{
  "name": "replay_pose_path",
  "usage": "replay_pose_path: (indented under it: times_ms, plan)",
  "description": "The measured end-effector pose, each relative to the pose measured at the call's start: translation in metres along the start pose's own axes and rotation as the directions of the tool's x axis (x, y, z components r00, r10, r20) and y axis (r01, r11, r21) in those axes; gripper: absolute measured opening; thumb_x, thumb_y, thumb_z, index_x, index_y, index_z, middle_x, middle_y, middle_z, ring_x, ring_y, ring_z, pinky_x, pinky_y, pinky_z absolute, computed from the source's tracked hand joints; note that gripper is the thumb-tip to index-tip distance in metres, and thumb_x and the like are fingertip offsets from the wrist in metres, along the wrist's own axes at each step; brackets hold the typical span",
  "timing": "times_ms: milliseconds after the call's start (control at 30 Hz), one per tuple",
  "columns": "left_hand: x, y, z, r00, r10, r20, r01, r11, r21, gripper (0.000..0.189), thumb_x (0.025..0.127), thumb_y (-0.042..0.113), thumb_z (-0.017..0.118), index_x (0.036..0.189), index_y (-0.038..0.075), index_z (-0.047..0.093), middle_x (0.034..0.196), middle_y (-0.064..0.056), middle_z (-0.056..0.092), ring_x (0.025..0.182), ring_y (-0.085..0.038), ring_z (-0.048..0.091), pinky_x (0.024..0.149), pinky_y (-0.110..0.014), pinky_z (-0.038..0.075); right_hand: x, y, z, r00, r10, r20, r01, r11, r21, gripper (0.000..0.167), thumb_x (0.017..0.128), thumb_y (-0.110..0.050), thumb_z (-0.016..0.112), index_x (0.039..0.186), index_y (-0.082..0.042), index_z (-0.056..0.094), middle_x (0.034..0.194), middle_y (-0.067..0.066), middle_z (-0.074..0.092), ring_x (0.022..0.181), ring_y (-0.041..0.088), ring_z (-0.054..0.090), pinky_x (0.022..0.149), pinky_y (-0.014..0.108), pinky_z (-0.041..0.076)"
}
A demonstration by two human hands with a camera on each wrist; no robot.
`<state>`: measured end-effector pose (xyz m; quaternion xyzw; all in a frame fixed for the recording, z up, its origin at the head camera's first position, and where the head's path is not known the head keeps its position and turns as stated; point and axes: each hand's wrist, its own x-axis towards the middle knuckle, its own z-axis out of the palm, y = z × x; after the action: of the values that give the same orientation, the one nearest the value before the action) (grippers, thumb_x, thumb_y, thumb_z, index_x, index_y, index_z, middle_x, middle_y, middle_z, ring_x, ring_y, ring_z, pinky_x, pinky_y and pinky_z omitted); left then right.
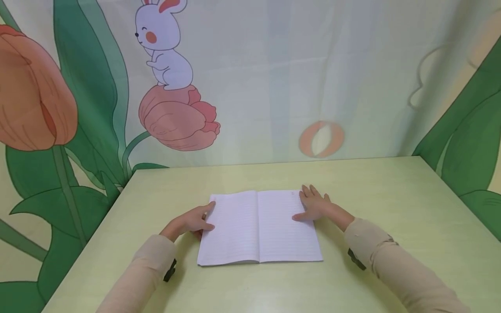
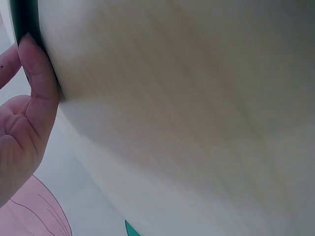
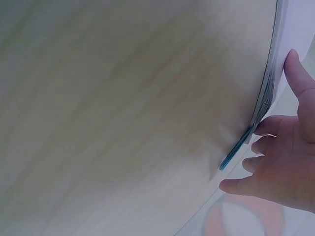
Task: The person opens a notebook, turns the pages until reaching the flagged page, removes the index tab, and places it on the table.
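An open notebook (image 1: 231,234) with white lined pages lies spread on the table, its fold running down the middle. At its left edge my left hand (image 1: 193,218) grips the notebook, thumb and index finger over the page, other fingers lower at the side. In the left wrist view a fingertip of the left hand (image 2: 29,118) meets the dark green underside of the cover (image 2: 28,22). My right hand (image 1: 314,205) rests at the upper right edge, fingers extended and thumb across the page. The right wrist view shows the right hand (image 3: 288,157) beside the page edges and blue cover (image 3: 235,150).
The pale yellow-green table (image 1: 372,187) extends on all sides of the notebook. Behind it hangs a curtain (image 1: 250,87) printed with a rabbit, tulips and leaves. A dark strapped device (image 1: 169,270) sits under the left sleeve, another (image 1: 357,259) under the right.
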<state>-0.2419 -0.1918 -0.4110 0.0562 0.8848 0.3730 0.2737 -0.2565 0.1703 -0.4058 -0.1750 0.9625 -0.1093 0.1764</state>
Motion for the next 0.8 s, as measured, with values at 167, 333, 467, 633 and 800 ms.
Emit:
replay_pose_path:
  times_ms: [167,333,467,633,800]
  plan:
    - [0.000,-0.001,0.001,1.000,-0.010,0.000,0.010,1.000,0.004,0.079,0.086,0.003,0.061,0.147,0.008,0.011,0.090,-0.016,0.053,0.059,-0.020,0.056,0.053,-0.033,0.049,-0.001,-0.002,0.001,0.999,-0.035,0.008,0.035,0.999,0.013,0.082,0.087,-0.044,0.056,0.140,0.009,0.021,0.146,0.027,0.004,0.133,0.044,-0.002,0.096,0.068,0.008]
    - [-0.001,0.003,-0.001,1.000,-0.007,-0.006,0.008,1.000,0.015,0.078,0.086,0.003,0.060,0.146,0.007,0.011,0.087,-0.016,0.052,0.058,-0.020,0.056,0.053,-0.033,0.049,0.001,-0.006,0.000,0.994,-0.107,-0.014,0.106,0.994,-0.011,0.069,0.089,-0.035,0.055,0.139,0.005,0.029,0.146,0.027,0.009,0.133,0.044,0.001,0.095,0.069,0.010]
    - [-0.002,0.004,0.000,1.000,-0.013,-0.004,0.013,1.000,0.005,0.078,0.086,0.002,0.060,0.146,0.007,0.011,0.085,-0.017,0.051,0.057,-0.020,0.055,0.053,-0.033,0.049,0.001,-0.013,0.003,0.984,-0.172,-0.035,0.171,0.985,-0.029,0.058,0.091,-0.024,0.053,0.138,0.004,0.033,0.145,0.026,0.015,0.133,0.044,0.005,0.095,0.069,0.012]
    - [-0.001,0.002,0.001,1.000,-0.018,0.004,0.018,1.000,0.010,0.078,0.087,0.002,0.059,0.147,0.007,0.010,0.088,-0.016,0.053,0.058,-0.020,0.056,0.054,-0.033,0.049,-0.004,-0.027,0.006,0.968,-0.247,-0.039,0.249,0.967,0.052,0.053,0.093,-0.015,0.047,0.138,0.007,0.030,0.141,0.029,0.023,0.131,0.046,0.013,0.099,0.063,0.015]
    - [0.000,0.002,0.002,1.000,-0.020,-0.004,0.020,1.000,0.023,0.078,0.086,0.004,0.060,0.147,0.008,0.011,0.086,-0.017,0.051,0.059,-0.020,0.057,0.054,-0.033,0.050,-0.008,-0.042,0.006,0.943,-0.332,-0.025,0.328,0.914,0.239,0.061,0.096,-0.027,0.044,0.140,0.009,0.022,0.141,0.031,0.020,0.131,0.045,0.014,0.106,0.050,0.013]
